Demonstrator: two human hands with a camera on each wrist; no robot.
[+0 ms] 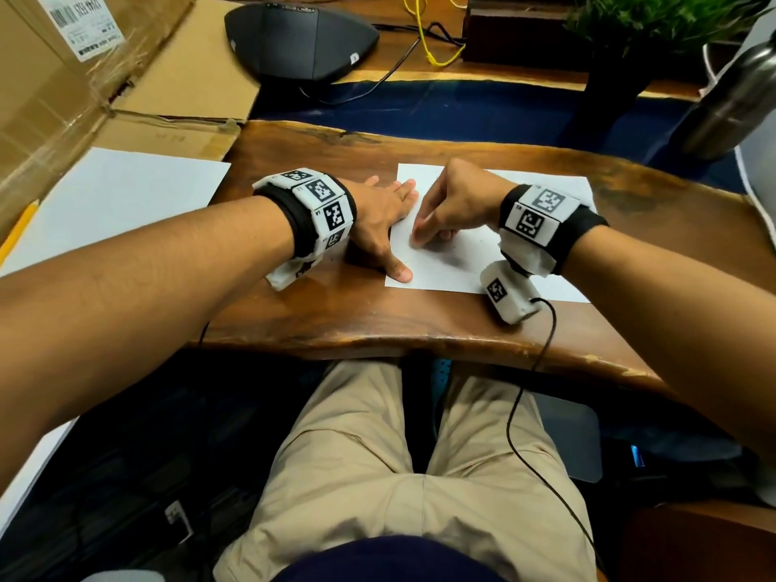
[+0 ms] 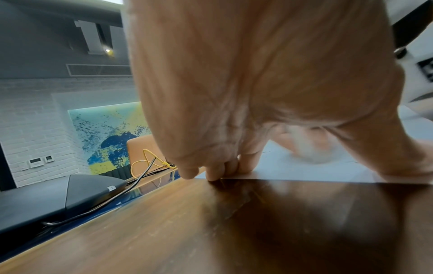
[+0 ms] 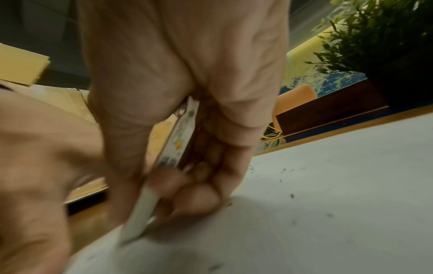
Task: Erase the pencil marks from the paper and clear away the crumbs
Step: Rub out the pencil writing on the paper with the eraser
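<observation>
- The paper [image 1: 504, 245] lies flat near the table's [image 1: 336, 321] near edge, right of its middle, with its long side along that edge.
- The left hand [image 1: 378, 220] lies flat with straight fingers spread across the paper's left edge, thumb near the near-left corner. This is probably to pin the sheet so rubbing does not drag or crease it. Its grip is apart, pressing and clasping nothing.
- The right hand [image 1: 453, 203] has its grip clamped on the eraser [image 3: 150, 209], thumb on one face and fingers curled on the other. The white tip is angled down onto the paper just beside the left hand. Such a low, tight hold probably lets it bear down on a small spot.
- Dark crumbs [image 3: 293, 195] lie scattered over the sheet to the right of the eraser, so clearing seems yet to come. No pencil marks can be made out.
- The eraser's sleeve [image 3: 180, 135] shows a yellow motif and small print, too blurred to read.
- The cardboard box [image 1: 63, 98] at the table's far-left corner bears a white shipping label [image 1: 86, 25] with a barcode. Its text is upside down and not legible.
- Both wristbands [image 1: 541, 212] carry black-and-white square code markers, not words.
</observation>
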